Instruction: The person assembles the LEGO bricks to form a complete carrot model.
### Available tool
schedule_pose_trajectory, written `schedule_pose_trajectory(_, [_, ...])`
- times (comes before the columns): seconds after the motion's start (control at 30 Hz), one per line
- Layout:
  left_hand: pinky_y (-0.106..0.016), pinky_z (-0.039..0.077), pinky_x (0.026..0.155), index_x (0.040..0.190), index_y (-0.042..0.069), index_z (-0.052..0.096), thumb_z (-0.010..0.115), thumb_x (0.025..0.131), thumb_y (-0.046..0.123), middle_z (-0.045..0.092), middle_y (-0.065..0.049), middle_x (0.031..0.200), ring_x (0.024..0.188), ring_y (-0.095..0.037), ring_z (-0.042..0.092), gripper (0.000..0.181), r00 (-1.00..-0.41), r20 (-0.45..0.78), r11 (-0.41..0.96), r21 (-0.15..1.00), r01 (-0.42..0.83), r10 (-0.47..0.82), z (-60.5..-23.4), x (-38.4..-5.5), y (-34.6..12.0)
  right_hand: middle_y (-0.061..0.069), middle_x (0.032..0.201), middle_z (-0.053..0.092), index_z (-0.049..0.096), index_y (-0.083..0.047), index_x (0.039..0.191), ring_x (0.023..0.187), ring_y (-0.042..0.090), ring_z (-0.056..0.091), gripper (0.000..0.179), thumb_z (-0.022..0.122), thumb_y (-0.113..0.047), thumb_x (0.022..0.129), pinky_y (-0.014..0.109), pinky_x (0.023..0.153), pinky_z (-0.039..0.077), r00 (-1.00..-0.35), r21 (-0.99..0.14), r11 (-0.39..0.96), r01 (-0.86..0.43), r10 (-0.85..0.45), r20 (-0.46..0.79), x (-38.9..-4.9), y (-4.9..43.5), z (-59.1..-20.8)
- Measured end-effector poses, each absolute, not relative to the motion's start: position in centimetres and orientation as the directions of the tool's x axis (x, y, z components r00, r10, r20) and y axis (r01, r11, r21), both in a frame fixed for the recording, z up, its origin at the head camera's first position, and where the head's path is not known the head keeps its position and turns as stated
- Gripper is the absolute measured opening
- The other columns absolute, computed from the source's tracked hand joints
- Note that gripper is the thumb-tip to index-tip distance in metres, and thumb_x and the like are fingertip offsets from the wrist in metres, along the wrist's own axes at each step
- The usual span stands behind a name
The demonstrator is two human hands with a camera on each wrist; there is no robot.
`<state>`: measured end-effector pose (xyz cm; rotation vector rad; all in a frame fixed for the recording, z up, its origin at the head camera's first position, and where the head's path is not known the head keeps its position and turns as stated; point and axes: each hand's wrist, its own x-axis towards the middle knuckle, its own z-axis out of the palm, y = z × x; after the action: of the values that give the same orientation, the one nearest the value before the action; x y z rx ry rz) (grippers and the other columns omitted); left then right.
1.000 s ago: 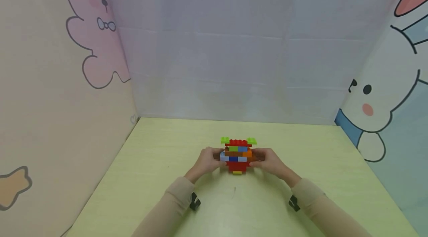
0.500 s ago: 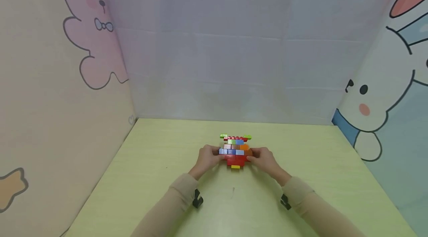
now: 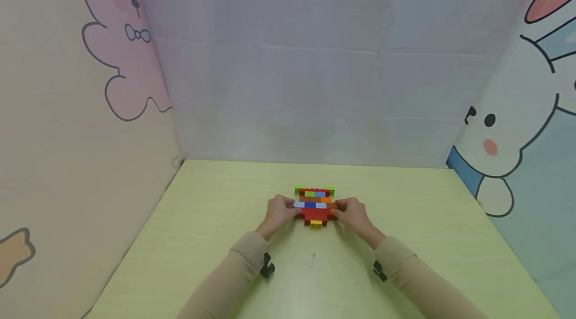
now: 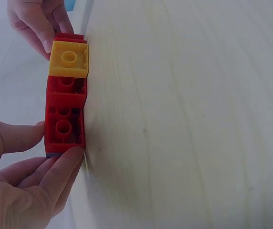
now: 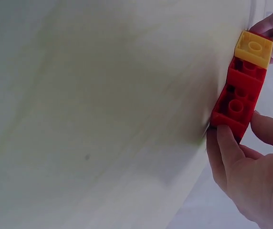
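A building-block model (image 3: pixel 316 211) of stacked toy bricks lies on its side at the middle of the table. Its rows are red, blue, light blue, brown and orange, with green pieces at the far end and a yellow brick (image 3: pixel 316 223) at the near end. My left hand (image 3: pixel 277 214) grips its left edge between thumb and fingers. Opposite, my right hand (image 3: pixel 356 216) pinches the right edge. Both wrist views show the hollow undersides of the red bricks (image 4: pixel 65 125) and of the yellow brick (image 5: pixel 254 47). The model's underside against the table is hidden.
The pale wooden table (image 3: pixel 216 269) runs back to a white curtain (image 3: pixel 288 84). Walls with cartoon figures stand at the left and right. Black wrist straps (image 3: pixel 267 266) show at the sleeves.
Both hands have tipped the model from a more upright stance down flat, its green end now lower and away from me. The hands have come slightly closer together, still holding it.
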<state>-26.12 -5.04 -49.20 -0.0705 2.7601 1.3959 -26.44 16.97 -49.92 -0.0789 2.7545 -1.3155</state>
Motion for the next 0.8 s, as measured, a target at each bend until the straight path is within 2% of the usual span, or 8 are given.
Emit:
schedule_pose_trajectory(0.4, [-0.026,0.048,0.057,0.110,-0.005,0.068,0.077,0.082,0.017,0.066,-0.011,0.096,0.074,-0.018,0.055,0.037,-0.997,-0.078,0.624,0.778,-0.074,-0.020,-49.4,-26.1,-4.7,0.017,0.116,0.063,0.060,0.006,0.123,0.103,0.029,0.057,0.041,0.068,-0.016,0.090,0.042,0.086,0.048,-0.994,-0.787,0.617,-0.011,-0.092,-0.059,-26.2,17.5,-50.3])
schedule_pose_trajectory(0.63, [-0.030,0.051,0.065,0.111,-0.005,0.068,0.075,0.083,0.022,0.067,-0.011,0.096,0.081,-0.020,0.058,0.039,-0.998,-0.068,0.633,0.772,-0.059,-0.010,-49.5,-26.2,-4.9,0.017,0.118,0.062,0.057,0.004,0.128,0.104,0.029,0.057,0.045,0.067,-0.020,0.091,0.041,0.085,0.049,-0.994,-0.800,0.600,-0.002,-0.087,-0.063,-26.3,17.8,-50.4])
schedule_pose_trajectory(0.8, [-0.037,0.051,0.074,0.114,-0.006,0.066,0.067,0.089,0.034,0.068,-0.014,0.098,0.085,-0.024,0.062,0.047,-1.000,-0.022,0.665,0.746,-0.023,-0.010,-48.9,-27.0,-6.3,0.023,0.122,0.058,0.052,0.005,0.133,0.108,0.036,0.057,0.050,0.062,-0.025,0.094,0.045,0.087,0.048,-0.993,-0.778,0.623,-0.086,-0.112,0.019,-27.5,20.2,-50.1])
